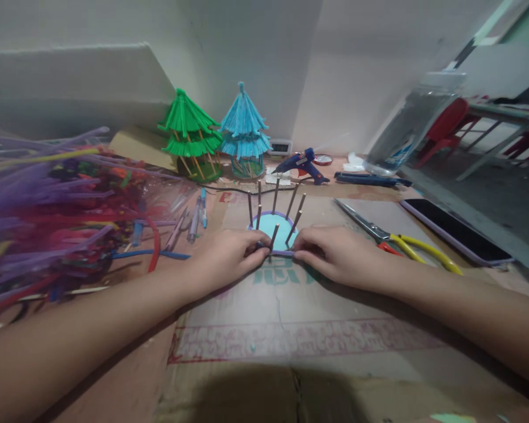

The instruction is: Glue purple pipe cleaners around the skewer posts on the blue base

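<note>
A round light blue base (268, 228) lies on the board in front of me, with several thin brown sticks (275, 198) standing up around its edge. A purple pipe cleaner (282, 254) runs along the rim. At the near left of the base, my left hand (234, 252) pinches the pipe cleaner between thumb and fingers, close to one stick. My right hand (330, 249) is closed on the same pipe cleaner at the near right. The fingertips partly cover the rim, and the base's underside is hidden.
Behind stand a green tiered-roof model (189, 138) and a blue one (244, 138), beside a glue gun (304, 164). Scissors (379, 232), a phone (454, 230) and a plastic bottle (417, 126) are on the right. Pipe cleaners (57, 211) pile up at left, near pens (195, 217).
</note>
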`<action>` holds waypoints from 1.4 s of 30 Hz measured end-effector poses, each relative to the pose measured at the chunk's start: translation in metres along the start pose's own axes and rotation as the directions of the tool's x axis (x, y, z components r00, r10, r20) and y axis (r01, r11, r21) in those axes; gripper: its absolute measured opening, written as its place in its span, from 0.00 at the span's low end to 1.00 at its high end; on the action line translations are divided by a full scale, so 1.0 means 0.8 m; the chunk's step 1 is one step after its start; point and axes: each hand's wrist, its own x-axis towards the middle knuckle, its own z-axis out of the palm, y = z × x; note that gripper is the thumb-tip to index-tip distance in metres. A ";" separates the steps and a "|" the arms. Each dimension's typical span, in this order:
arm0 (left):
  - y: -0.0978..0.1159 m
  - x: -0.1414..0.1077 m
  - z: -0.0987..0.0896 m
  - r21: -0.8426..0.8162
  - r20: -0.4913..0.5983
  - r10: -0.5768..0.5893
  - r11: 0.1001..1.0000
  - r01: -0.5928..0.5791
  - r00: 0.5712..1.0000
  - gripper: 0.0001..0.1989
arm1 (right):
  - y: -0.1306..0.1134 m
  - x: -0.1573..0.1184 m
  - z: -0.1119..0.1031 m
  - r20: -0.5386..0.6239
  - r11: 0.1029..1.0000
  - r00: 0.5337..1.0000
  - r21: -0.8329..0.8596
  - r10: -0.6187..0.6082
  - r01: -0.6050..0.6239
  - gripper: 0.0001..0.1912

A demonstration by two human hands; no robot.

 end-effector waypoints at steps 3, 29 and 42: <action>0.000 0.000 0.000 -0.004 0.000 0.003 1.000 -0.003 1.000 0.12 | 0.008 0.004 0.007 -0.016 1.000 1.000 -0.015 0.023 -0.023 0.10; -0.005 -0.002 0.003 0.027 -0.033 0.081 0.996 -0.080 0.996 0.15 | 0.041 0.017 0.010 -0.093 0.999 0.995 -0.010 0.043 -0.044 0.07; -0.015 0.001 0.006 -0.017 -0.051 0.178 0.984 -0.179 0.983 0.13 | 0.053 0.009 -0.043 0.072 0.986 0.989 0.102 0.126 -0.133 0.15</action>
